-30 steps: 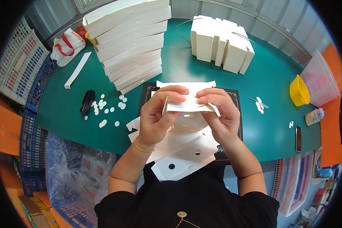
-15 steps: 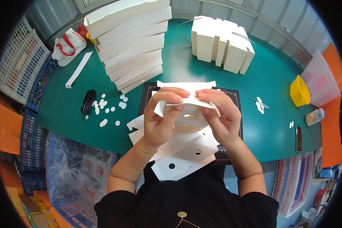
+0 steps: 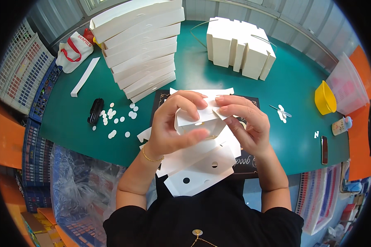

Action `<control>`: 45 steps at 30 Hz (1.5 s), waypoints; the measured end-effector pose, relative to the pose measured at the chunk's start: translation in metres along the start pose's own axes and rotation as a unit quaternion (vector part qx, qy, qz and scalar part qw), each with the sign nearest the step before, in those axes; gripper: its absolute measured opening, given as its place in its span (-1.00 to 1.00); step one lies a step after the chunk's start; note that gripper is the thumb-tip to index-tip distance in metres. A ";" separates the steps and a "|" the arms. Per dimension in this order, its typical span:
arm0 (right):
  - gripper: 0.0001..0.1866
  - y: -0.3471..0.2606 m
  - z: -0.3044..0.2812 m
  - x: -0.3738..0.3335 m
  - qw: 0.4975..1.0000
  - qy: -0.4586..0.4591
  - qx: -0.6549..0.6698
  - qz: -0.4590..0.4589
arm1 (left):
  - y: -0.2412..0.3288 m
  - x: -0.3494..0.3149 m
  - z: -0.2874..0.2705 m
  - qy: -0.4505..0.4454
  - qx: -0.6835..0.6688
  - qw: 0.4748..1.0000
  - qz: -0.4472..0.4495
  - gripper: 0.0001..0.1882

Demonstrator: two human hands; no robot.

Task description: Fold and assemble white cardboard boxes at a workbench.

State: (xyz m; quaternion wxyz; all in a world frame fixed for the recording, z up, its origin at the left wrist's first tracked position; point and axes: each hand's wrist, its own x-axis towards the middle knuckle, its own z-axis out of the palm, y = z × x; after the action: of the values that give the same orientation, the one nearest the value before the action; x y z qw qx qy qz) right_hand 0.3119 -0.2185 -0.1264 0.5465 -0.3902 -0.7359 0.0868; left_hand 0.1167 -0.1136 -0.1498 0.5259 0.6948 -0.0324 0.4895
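Observation:
Between my hands is a partly folded white cardboard box (image 3: 193, 118), with small round holes in its side. My left hand (image 3: 175, 119), with a gold bracelet at the wrist, curves around its left part; the fingers rest on the top panel and the blurred thumb is off the front. My right hand (image 3: 249, 123) pinches a small flap at the box's right corner between thumb and fingers. Flat white card blanks (image 3: 198, 173) with punched holes lie beneath, overlapping on a black printed mat (image 3: 251, 164) and over the table's near edge.
A tall stack of white box trays (image 3: 142, 53) stands at the back left, strapped bundles of card blanks (image 3: 239, 47) at the back right. A black stapler-like tool (image 3: 95, 111) lies beside round paper discs (image 3: 111, 113). Rightward are a yellow tub (image 3: 325, 99) and a phone (image 3: 324, 150).
My left thumb has moved off the box's front and lower. The top panel is folded down further, and my right fingers have shifted onto the right corner flap.

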 end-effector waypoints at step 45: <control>-0.72 -0.009 -0.008 -0.002 0.998 -0.049 -0.028 -0.040 | 0.001 -0.005 0.003 -0.033 0.082 0.996 -0.033 -0.65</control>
State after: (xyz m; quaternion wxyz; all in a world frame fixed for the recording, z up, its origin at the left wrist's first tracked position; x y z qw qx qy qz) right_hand 0.3149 -0.2285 -0.1200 0.5016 -0.3711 -0.7789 0.0633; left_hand 0.1153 -0.1191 -0.1525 0.4819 0.7518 0.0138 0.4499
